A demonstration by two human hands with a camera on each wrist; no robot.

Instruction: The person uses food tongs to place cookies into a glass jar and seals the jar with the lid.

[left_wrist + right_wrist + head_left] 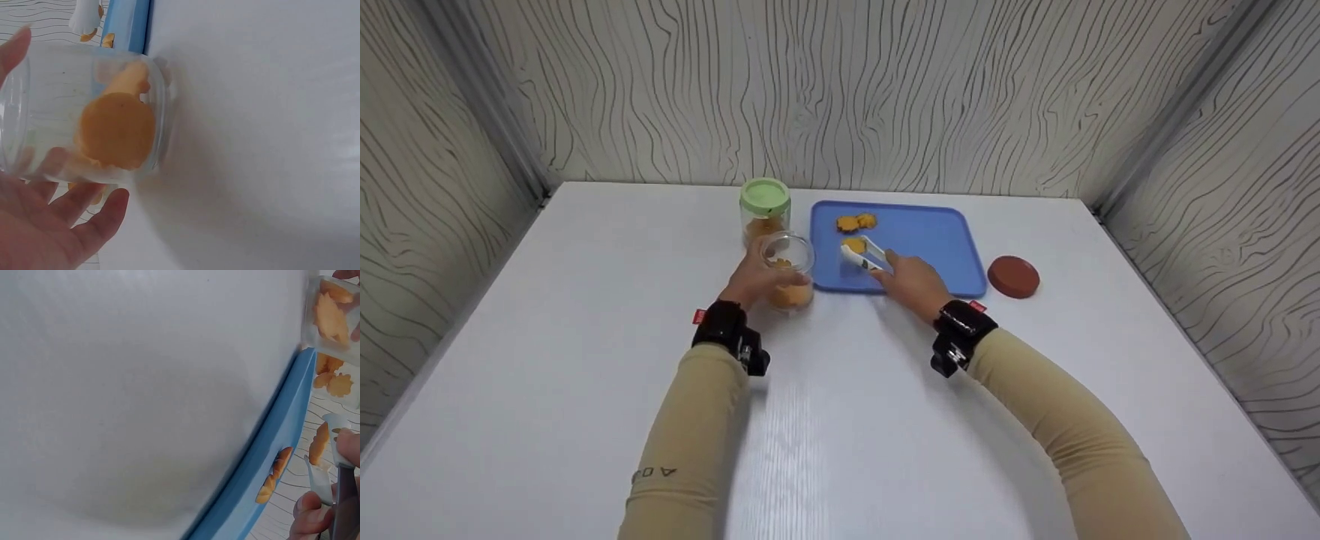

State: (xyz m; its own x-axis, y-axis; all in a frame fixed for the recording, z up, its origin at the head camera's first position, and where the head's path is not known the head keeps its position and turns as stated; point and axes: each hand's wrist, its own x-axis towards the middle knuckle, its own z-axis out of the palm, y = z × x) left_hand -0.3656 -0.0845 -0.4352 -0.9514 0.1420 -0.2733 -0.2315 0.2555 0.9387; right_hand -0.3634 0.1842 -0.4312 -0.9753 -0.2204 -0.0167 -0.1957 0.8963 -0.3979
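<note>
My left hand (751, 280) grips a lidless clear jar (53, 84), fingers on one side and thumb on the other. Scalloped orange-brown cookies (118, 132) lie in the bottom of that jar. To its right, my right hand (916, 287) holds white tongs (858, 259) with thumb and fingers. One round cookie (319, 444) sits between the tongs' tips, raised above the blue tray (922, 240) in the right wrist view. Two more cookies (847, 224) lie side by side near the tray's far left corner.
Behind the held jar stands a second jar with a green lid (765, 196), cookies inside, close to the tray's left edge. A red-brown round lid (1014, 277) lies on the white table (840, 420) just right of the tray. Wood-patterned panels (825, 90) enclose the table's back and sides.
</note>
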